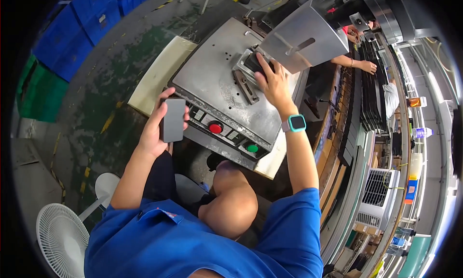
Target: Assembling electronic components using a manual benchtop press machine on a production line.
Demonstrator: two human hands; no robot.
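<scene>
A dark grey rectangular block (174,118) with rounded edges is gripped in my left hand (156,126), held at the near left corner of a machine's flat metal bed (207,70). My right hand (276,85), with a teal-framed watch on its wrist, reaches over the bed. Its fingers are stretched apart, with a fingertip on a dark block (252,62) that sits in a metal fixture (241,65). My right fingers cover part of that block. Beside the fixture lies a slotted metal clamp bar (246,87).
A bent metal guard (304,39) hangs just above my right hand. Red (215,127) and green (252,148) buttons line the machine's front. Blue crates (77,37) stand far left, a white fan (62,234) near left. Another person's hand (367,67) works by stacked black parts at right.
</scene>
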